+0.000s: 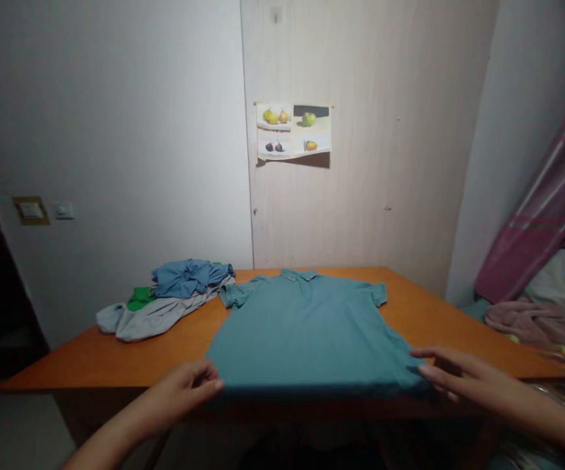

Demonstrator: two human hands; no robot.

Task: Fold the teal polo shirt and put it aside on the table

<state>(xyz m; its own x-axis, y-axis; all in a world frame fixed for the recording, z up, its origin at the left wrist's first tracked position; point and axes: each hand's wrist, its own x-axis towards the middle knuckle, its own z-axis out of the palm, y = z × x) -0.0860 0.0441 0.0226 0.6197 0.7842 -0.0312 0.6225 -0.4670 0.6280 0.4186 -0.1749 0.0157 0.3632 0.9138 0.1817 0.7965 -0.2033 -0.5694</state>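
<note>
A teal polo shirt lies flat on the orange wooden table, collar toward the wall and hem at the near edge. My left hand is at the hem's left corner, fingers curled and pinched against the cloth. My right hand rests at the hem's right corner with its fingers stretched out and slightly spread, touching the fabric's edge.
A pile of clothes, blue, green and grey, sits at the table's back left. A wooden panel with a fruit picture stands behind. Pink bedding and a striped cloth lie at the right.
</note>
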